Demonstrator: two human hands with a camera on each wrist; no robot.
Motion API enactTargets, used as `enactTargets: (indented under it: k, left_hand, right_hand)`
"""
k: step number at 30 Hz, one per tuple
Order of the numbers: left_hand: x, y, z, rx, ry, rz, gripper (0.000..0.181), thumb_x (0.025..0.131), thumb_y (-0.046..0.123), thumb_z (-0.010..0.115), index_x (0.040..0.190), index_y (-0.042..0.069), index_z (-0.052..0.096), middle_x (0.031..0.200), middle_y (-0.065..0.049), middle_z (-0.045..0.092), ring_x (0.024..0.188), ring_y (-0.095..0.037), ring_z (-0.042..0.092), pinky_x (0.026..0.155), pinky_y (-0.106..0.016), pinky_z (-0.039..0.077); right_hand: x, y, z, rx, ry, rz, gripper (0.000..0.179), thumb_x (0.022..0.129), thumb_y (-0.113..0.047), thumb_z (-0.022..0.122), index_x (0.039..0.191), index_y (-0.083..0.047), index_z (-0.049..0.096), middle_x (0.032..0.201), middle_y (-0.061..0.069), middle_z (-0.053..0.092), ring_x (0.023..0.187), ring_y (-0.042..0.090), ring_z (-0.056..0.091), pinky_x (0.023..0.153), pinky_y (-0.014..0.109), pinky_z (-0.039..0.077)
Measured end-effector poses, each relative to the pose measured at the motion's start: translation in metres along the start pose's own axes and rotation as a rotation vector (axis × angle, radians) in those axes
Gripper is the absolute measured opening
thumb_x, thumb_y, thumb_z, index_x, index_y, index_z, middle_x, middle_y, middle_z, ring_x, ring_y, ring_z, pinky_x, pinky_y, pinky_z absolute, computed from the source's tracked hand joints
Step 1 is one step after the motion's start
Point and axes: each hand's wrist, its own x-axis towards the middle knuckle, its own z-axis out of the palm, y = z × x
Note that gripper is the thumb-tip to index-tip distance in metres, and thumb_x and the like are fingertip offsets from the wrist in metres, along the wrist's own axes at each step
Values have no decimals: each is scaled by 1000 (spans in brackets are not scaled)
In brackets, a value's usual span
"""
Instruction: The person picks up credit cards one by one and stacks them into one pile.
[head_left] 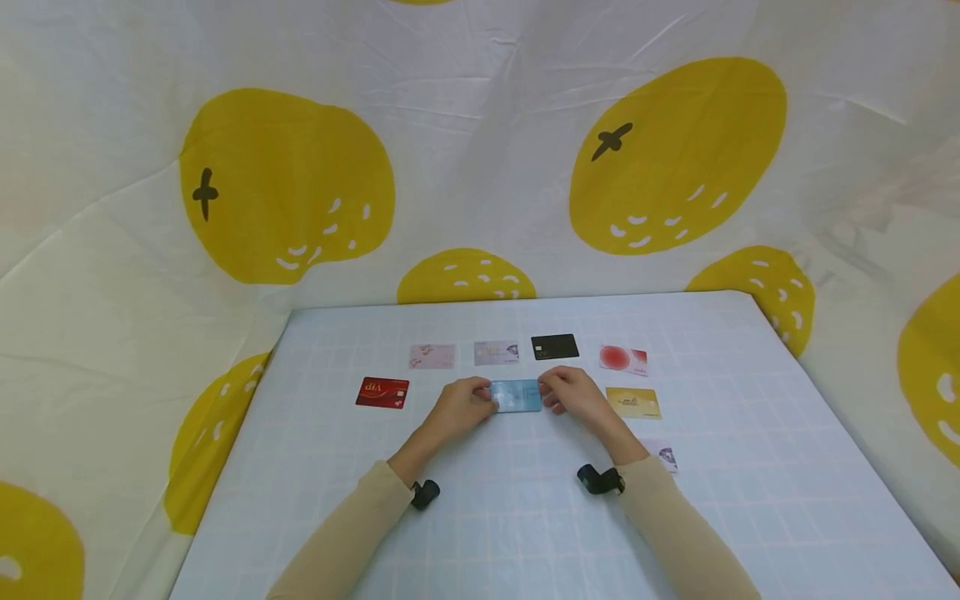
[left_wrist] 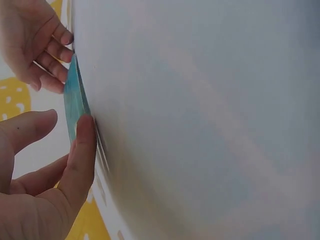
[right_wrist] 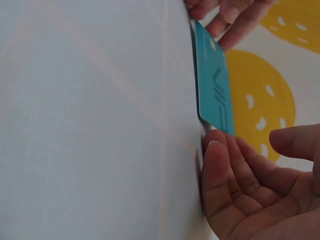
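Note:
A blue card (head_left: pixel 515 396) with VIP lettering lies flat on the table, between my two hands. At its left edge my left hand (head_left: pixel 462 406) touches it with the fingertips, while the thumb (left_wrist: pixel 42 122) stands apart from it. My right hand (head_left: pixel 576 397) has its loosely bent fingers (right_wrist: pixel 216 165) right at the opposite edge, its thumb also apart. In the right wrist view the teal face of the blue card (right_wrist: pixel 214 75) shows beyond these fingertips.
Around the hands lie a red card (head_left: pixel 382 392), a pink card (head_left: pixel 431 357), a pale card (head_left: pixel 496 352), a black card (head_left: pixel 555 347), a white card with a red circle (head_left: pixel 623 359) and a gold card (head_left: pixel 633 402). The right forearm partly covers another pale card (head_left: pixel 663 456).

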Motion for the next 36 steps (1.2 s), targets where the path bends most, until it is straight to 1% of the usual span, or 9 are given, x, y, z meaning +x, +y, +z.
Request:
enactTargets:
  k: [6, 10, 14, 19, 28, 36]
  left_hand:
    - [2, 1, 0, 30, -40, -34, 45, 90, 19, 74, 127, -4, 63, 99, -3, 68, 73, -10, 63, 70, -30, 53]
    - [3, 1, -1, 47, -63, -39, 45, 90, 20, 74, 126, -4, 63, 100, -4, 67, 79, -13, 63, 71, -30, 54]
    - [4, 1, -1, 51, -85, -52, 45, 90, 21, 74, 127, -4, 62, 101, -4, 67, 81, -15, 62, 71, -30, 54]
    - [6, 2, 0, 54, -93, -49, 47, 90, 22, 75, 127, -4, 62, 101, -5, 67, 82, -15, 62, 72, -31, 54]
    - [6, 3, 1, 50, -88, -98, 51, 91, 28, 75, 131, -1, 61, 101, -3, 65, 84, -18, 61, 75, -32, 53]
    - [6, 2, 2, 53, -86, -100, 51, 91, 28, 75, 131, 0, 61, 101, -2, 65, 83, -17, 61, 74, -31, 54]
  right_hand:
    - [3, 0, 0, -27, -29, -2, 32, 105, -25, 52, 118, 0, 67, 105, 13, 66, 82, 24, 65, 72, 31, 56]
    - [4, -1, 1, -60, -41, 0, 31, 105, -25, 52, 118, -1, 67, 104, 12, 65, 81, 23, 64, 72, 31, 56]
    - [5, -1, 1, -76, -43, 1, 30, 104, -26, 54, 117, -2, 68, 102, 11, 64, 79, 22, 62, 72, 30, 55]
    - [5, 0, 0, -103, -38, 4, 30, 103, -28, 56, 115, -3, 69, 99, 10, 64, 78, 23, 62, 71, 30, 54]
    - [5, 0, 1, -135, -29, 21, 30, 102, -30, 59, 114, -5, 69, 96, 8, 66, 78, 23, 62, 72, 30, 54]
    - [3, -2, 1, -143, -24, 19, 30, 102, -30, 58, 115, -5, 69, 96, 7, 66, 78, 23, 62, 73, 30, 54]
